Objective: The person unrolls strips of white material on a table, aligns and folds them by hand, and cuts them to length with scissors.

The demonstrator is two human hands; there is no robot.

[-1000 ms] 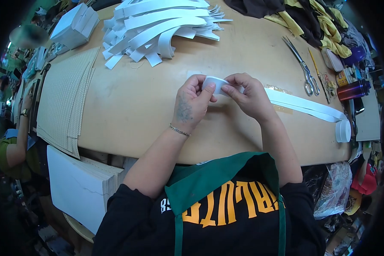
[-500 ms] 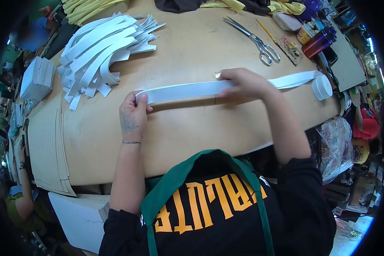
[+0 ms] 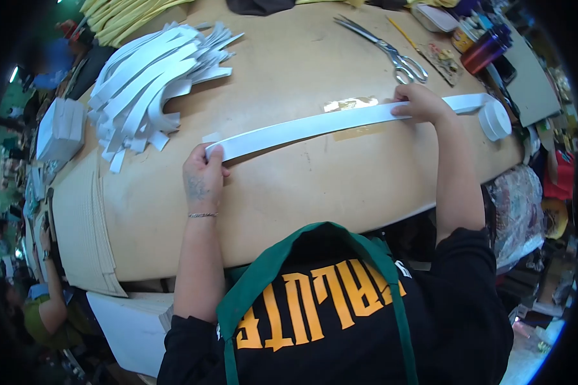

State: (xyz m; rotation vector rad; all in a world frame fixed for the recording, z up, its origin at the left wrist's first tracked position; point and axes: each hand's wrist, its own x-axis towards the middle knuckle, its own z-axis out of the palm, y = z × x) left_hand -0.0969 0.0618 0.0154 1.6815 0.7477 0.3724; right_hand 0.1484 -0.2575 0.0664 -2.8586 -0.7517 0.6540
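A wide white elastic band (image 3: 302,131) stretches across the table between my two hands. My left hand (image 3: 203,176) pinches its left end between thumb and fingers, and a short white flap shows just behind the thumb. Farther right, my right hand (image 3: 424,104) is closed around the band. Beyond that hand the band runs on to a white roll (image 3: 494,120) at the table's right side. Shiny tape (image 3: 350,104) is stuck to the tabletop behind the band. Scissors (image 3: 392,54) lie just past my right hand, their handles near its knuckles.
A heap of cut white strips (image 3: 144,83) lies at the back left, with yellow fabric (image 3: 128,19) behind it. A pencil (image 3: 401,33), a dark bottle (image 3: 486,50) and a plastic tub (image 3: 434,18) stand or lie back right. Card sheets (image 3: 83,224) line the left edge.
My right hand has moved right along the band, so a longer stretch lies between my hands. The tape on the table is now more exposed. My left hand keeps its pinch.
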